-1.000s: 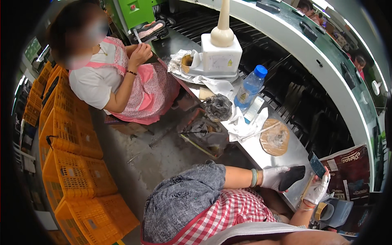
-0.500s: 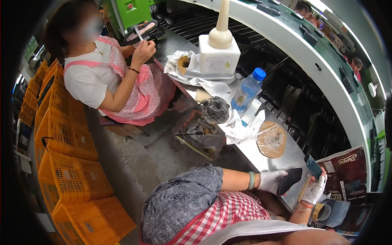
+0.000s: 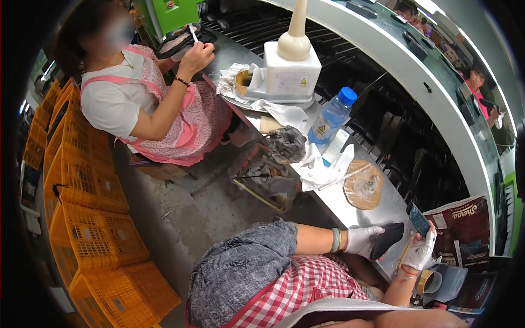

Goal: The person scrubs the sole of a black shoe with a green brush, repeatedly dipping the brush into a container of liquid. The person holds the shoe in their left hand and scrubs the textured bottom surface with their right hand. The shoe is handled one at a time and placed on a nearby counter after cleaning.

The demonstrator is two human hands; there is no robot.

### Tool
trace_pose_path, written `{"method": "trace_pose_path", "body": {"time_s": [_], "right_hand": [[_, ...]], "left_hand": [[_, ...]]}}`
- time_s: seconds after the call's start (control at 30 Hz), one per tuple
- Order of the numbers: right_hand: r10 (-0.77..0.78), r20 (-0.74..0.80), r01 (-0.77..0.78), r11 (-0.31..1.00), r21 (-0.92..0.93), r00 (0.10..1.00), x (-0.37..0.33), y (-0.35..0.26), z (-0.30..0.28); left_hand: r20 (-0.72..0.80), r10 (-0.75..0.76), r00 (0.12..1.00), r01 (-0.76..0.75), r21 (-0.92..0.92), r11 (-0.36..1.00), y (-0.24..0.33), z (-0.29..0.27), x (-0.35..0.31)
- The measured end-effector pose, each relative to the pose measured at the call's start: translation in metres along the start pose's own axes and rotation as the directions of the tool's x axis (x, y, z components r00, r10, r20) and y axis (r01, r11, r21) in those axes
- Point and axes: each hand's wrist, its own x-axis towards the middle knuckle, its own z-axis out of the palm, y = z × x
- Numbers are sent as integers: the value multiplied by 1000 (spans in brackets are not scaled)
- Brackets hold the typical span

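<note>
My left hand, in a white glove with bare fingertips, grips a smooth black piece shaped like part of a shoe, at the front edge of the metal bench. My right hand, gloved the same way, pinches a dark blue-green, textured flat piece upright, a little apart from the black one. Beside my right palm shows a thin tan strip; whether I hold it too, I cannot tell. A brown round pad under clear film lies on the bench beyond my left hand, with a thin stick across it.
White cloth, a blue-capped bottle and a large white dispenser bottle stand along the bench. A co-worker sits across, brushing a shoe part. Orange crates line the left. Right of me are a clear tub and a maroon bag.
My hands keep their grips and barely shift. The co-worker's hand and brush have moved a little over the shoe part. A far person at the right has raised their head.
</note>
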Motion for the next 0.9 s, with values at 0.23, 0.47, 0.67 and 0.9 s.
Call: {"method": "trace_pose_path", "body": {"time_s": [0.23, 0.47, 0.67, 0.9], "right_hand": [[7, 3, -7, 1000, 6, 1000, -5, -3, -3], [18, -29, -16, 999, 44, 999, -11, -9, -12], [-6, -37, 9, 998, 66, 999, -9, -8, -19], [-29, 57, 27, 999, 37, 998, -6, 0, -35]], "left_hand": [[-46, -10, 999, 13, 61, 998, 0, 10, -5], [-61, -14, 998, 22, 128, 992, -1, 15, -6], [-74, -11, 997, 24, 171, 985, 0, 22, -6], [-146, -19, 989, 37, 126, 991, -5, 29, -6]]}}
